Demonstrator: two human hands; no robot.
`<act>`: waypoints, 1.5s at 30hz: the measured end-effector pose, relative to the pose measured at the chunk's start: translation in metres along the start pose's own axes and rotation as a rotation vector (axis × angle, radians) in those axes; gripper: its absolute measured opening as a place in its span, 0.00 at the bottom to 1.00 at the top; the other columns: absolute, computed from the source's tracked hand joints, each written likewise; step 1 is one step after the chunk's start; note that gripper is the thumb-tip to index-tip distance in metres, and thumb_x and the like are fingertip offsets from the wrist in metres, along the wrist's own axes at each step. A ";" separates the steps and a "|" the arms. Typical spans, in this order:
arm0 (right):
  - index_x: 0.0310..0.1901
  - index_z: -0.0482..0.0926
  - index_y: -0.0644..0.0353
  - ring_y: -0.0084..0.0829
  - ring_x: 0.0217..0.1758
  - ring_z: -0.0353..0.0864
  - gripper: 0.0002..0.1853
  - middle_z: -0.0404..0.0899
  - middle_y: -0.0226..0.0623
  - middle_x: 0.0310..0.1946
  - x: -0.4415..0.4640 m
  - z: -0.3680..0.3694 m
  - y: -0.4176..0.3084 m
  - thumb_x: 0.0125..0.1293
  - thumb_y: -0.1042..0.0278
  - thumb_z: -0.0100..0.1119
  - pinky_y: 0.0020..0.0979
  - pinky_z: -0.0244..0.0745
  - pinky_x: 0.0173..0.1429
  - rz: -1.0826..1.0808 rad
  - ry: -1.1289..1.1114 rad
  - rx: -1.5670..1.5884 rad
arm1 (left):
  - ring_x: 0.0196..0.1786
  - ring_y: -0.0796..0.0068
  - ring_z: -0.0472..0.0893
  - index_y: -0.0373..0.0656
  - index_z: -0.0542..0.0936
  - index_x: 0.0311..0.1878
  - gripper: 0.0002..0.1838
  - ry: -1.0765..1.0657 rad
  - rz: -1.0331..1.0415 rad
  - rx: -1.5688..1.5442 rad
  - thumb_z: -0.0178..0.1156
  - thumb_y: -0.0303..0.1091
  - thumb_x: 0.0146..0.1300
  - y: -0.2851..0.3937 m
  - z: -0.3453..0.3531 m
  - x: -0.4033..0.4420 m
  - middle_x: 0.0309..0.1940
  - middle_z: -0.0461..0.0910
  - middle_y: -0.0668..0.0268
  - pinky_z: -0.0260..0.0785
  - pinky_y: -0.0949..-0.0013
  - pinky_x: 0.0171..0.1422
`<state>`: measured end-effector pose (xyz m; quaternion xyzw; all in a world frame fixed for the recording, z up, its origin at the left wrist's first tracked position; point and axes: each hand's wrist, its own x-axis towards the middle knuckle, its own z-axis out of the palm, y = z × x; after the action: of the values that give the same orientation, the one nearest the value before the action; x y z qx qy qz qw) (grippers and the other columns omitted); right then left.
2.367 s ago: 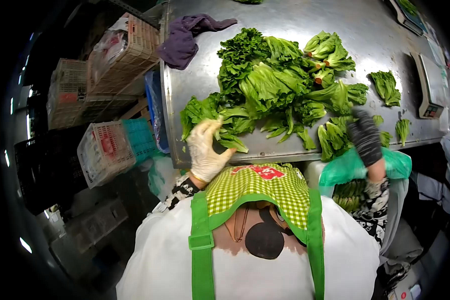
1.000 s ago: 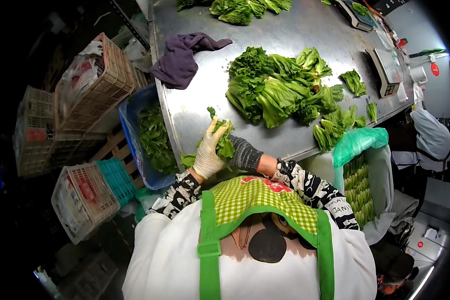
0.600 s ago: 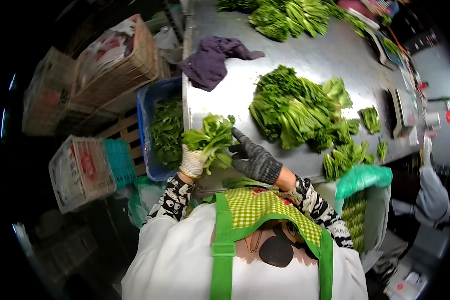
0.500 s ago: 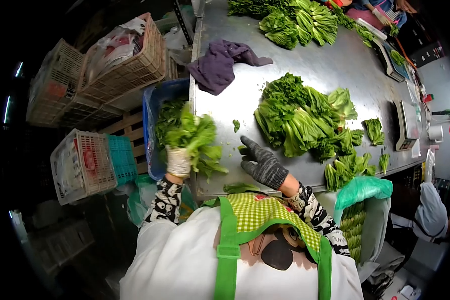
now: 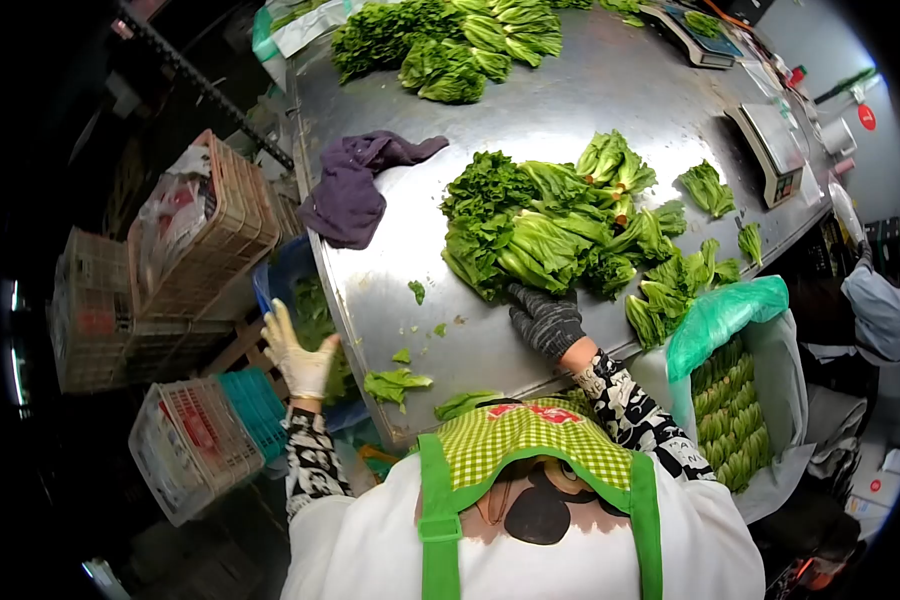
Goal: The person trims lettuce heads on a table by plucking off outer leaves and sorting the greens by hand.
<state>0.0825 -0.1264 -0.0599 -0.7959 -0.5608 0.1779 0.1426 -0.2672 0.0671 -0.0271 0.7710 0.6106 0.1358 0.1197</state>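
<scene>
My left hand (image 5: 298,355), in a pale glove, is open with fingers spread and holds nothing. It is over the near side of a blue bin (image 5: 280,272) with green leaves (image 5: 315,315) inside. My right hand (image 5: 547,325), in a dark grey knit glove, lies against the near edge of a pile of leafy lettuce (image 5: 545,245) on the metal table (image 5: 390,300). Its fingers are stretched toward the leaves, the tips partly hidden there. Loose leaf pieces (image 5: 397,383) lie on the table between my hands.
A purple cloth (image 5: 350,190) lies at the table's left edge. More lettuce (image 5: 450,50) is at the back. A scale (image 5: 770,150) stands at the right. Near my right arm, a lined box (image 5: 730,410) holds packed lettuce. Plastic crates (image 5: 205,225) are stacked on the left.
My left hand has let go of the bunch of leafy greens it held by the bin's edge and spread its fingers. My right hand has moved to the lettuce pile. The view has shifted.
</scene>
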 end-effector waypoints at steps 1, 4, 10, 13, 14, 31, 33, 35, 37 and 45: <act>0.59 0.74 0.45 0.42 0.65 0.65 0.24 0.71 0.38 0.61 0.002 0.005 0.003 0.62 0.50 0.54 0.52 0.50 0.69 0.009 0.028 -0.060 | 0.75 0.45 0.44 0.51 0.47 0.75 0.62 0.042 0.149 -0.070 0.75 0.50 0.40 0.030 -0.004 -0.002 0.74 0.43 0.49 0.37 0.42 0.75; 0.62 0.71 0.43 0.47 0.69 0.57 0.27 0.62 0.38 0.68 0.011 0.030 0.013 0.60 0.47 0.54 0.56 0.44 0.70 0.057 0.110 -0.201 | 0.76 0.50 0.45 0.44 0.51 0.73 0.60 0.029 0.481 -0.275 0.76 0.38 0.36 0.088 0.024 -0.005 0.73 0.46 0.49 0.38 0.54 0.77; 0.65 0.66 0.47 0.50 0.71 0.52 0.31 0.60 0.42 0.68 0.031 0.022 0.021 0.61 0.45 0.50 0.56 0.41 0.71 0.209 0.107 -0.111 | 0.75 0.45 0.46 0.53 0.59 0.71 0.52 -0.193 0.713 -0.241 0.73 0.33 0.38 0.200 0.085 0.007 0.74 0.42 0.47 0.40 0.48 0.76; 0.64 0.67 0.50 0.51 0.71 0.53 0.30 0.60 0.45 0.68 0.034 0.025 0.028 0.62 0.45 0.49 0.56 0.42 0.71 0.228 0.104 -0.277 | 0.71 0.36 0.50 0.51 0.64 0.68 0.45 -0.103 0.838 -0.294 0.66 0.28 0.41 0.216 0.131 0.026 0.72 0.48 0.45 0.45 0.48 0.75; 0.64 0.67 0.51 0.51 0.70 0.55 0.29 0.61 0.47 0.67 0.038 0.025 0.032 0.64 0.46 0.46 0.57 0.42 0.72 0.285 -0.024 -0.209 | 0.69 0.33 0.52 0.50 0.64 0.68 0.44 -0.116 0.811 -0.262 0.64 0.27 0.42 0.225 0.132 0.028 0.71 0.50 0.44 0.47 0.48 0.73; 0.54 0.76 0.58 0.48 0.58 0.72 0.23 0.77 0.48 0.52 0.051 -0.044 0.043 0.58 0.56 0.57 0.43 0.62 0.65 0.168 0.003 -0.042 | 0.63 0.46 0.65 0.46 0.49 0.74 0.52 0.040 0.673 -0.557 0.56 0.15 0.40 0.245 0.119 0.026 0.67 0.56 0.45 0.59 0.58 0.69; 0.58 0.72 0.60 0.48 0.57 0.72 0.26 0.75 0.51 0.53 0.038 -0.038 0.038 0.59 0.57 0.57 0.41 0.63 0.65 0.162 0.048 0.024 | 0.62 0.69 0.67 0.40 0.42 0.74 0.57 -0.242 0.174 -0.914 0.66 0.15 0.42 0.242 0.131 0.025 0.62 0.61 0.53 0.69 0.72 0.57; 0.61 0.70 0.59 0.47 0.60 0.70 0.28 0.74 0.50 0.55 0.023 -0.029 0.036 0.60 0.56 0.54 0.43 0.61 0.66 0.180 0.126 0.066 | 0.53 0.73 0.73 0.35 0.51 0.71 0.51 -0.289 0.151 -0.936 0.69 0.20 0.44 0.233 0.132 0.028 0.55 0.70 0.54 0.72 0.73 0.50; 0.61 0.69 0.59 0.46 0.62 0.69 0.28 0.73 0.50 0.57 0.008 -0.030 0.032 0.61 0.54 0.54 0.43 0.59 0.68 0.213 0.090 0.057 | 0.45 0.74 0.76 0.34 0.62 0.66 0.43 -0.461 0.121 -0.844 0.72 0.23 0.45 0.231 0.123 0.028 0.47 0.75 0.59 0.72 0.73 0.46; 0.58 0.74 0.58 0.45 0.53 0.77 0.23 0.80 0.47 0.47 -0.029 -0.055 0.001 0.64 0.55 0.54 0.43 0.68 0.58 0.150 0.082 0.305 | 0.25 0.76 0.75 0.43 0.78 0.39 0.12 -0.836 -0.604 -1.823 0.68 0.36 0.57 0.198 0.107 0.005 0.30 0.79 0.68 0.63 0.78 0.25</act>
<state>0.0990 -0.1560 -0.0071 -0.8112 -0.4603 0.2383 0.2706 -0.0482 0.0250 -0.0576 0.1896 0.3542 0.2316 0.8860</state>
